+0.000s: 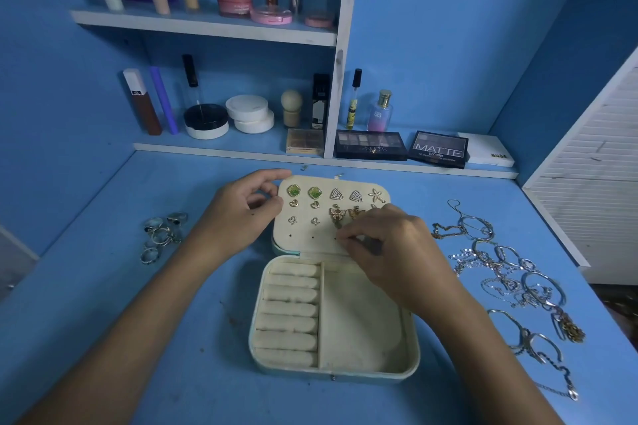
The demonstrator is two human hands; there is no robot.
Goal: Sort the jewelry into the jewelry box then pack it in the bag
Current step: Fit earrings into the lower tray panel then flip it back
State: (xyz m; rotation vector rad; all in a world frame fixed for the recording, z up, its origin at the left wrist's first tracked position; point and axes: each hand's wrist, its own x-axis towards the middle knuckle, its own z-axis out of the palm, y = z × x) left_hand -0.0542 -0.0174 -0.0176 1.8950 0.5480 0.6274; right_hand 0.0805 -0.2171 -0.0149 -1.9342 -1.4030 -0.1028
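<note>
Pinching the open jewelry box (411, 345) lid's left edge, the left hand (238, 214) steadies it; the right hand (386, 252) has fingertips together on the earring panel, holding something too small to identify. Rings (162, 235) lie left, chains (511, 283) right, on the table (103, 304).

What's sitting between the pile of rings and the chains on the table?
In the head view, the open jewelry box lies between the rings and the chains, with both hands over it: left hand at the lid's edge, right hand at the earring panel.
</note>
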